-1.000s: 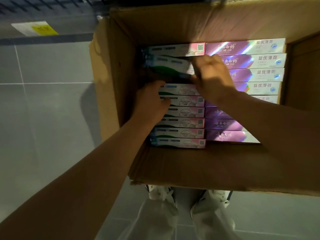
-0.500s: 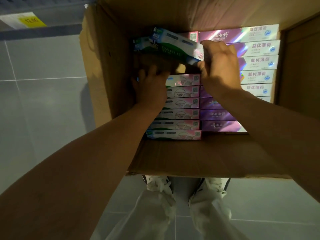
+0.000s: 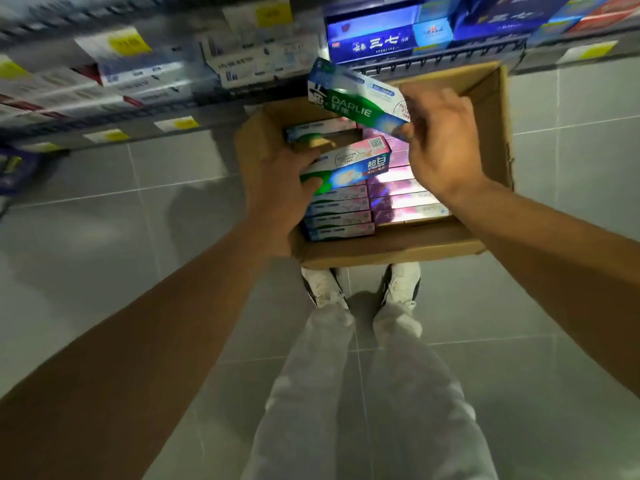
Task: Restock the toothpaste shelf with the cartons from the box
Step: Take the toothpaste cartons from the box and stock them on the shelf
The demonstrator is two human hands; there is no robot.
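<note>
An open cardboard box (image 3: 488, 140) stands on the floor in front of my feet, holding two rows of toothpaste cartons (image 3: 341, 220), green-and-white on the left, purple on the right. My right hand (image 3: 443, 143) grips one end of a green and blue Darlie carton (image 3: 356, 98) lifted above the box's far edge. My left hand (image 3: 277, 181) holds a second carton (image 3: 349, 164), pink and green, just above the left row. The toothpaste shelf (image 3: 145, 81) runs along the top, blurred.
Blue boxed toothpaste (image 3: 377, 43) fills the shelf directly behind the box. Yellow price tags (image 3: 130, 41) line the shelf edges. Grey tiled floor (image 3: 104, 258) lies all around. My white shoes (image 3: 325, 289) and light trousers stand right behind the box.
Both hands have lifted out of the box, each with a carton. The view has pulled back and up, so the shelves now show.
</note>
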